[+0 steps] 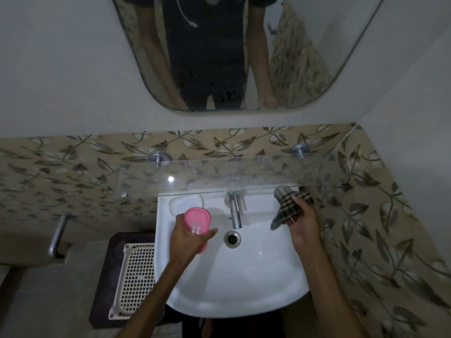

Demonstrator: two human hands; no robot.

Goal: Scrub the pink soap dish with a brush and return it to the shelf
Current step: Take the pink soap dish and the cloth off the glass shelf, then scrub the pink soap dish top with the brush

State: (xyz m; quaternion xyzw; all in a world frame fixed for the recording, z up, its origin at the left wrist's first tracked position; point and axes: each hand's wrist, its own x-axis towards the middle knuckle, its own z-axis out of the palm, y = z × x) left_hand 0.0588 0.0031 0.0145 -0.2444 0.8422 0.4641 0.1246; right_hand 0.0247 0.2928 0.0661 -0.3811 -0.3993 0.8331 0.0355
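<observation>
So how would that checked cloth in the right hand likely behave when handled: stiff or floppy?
Probably floppy: the checked cloth bunches in the right hand and a corner droops over the sink. It looks light, since a loose grip carries it. It seems unlikely to slip or roll.

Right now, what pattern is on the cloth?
The cloth is checked, dark and cream; the head view shows it.

My left hand (pixel 189 236) covers the lower half of the soap dish (pixel 197 219); the mirror (pixel 219 57) is cut off at the top, and the cloth (pixel 289 206) perhaps hides my right fingertips.
</observation>
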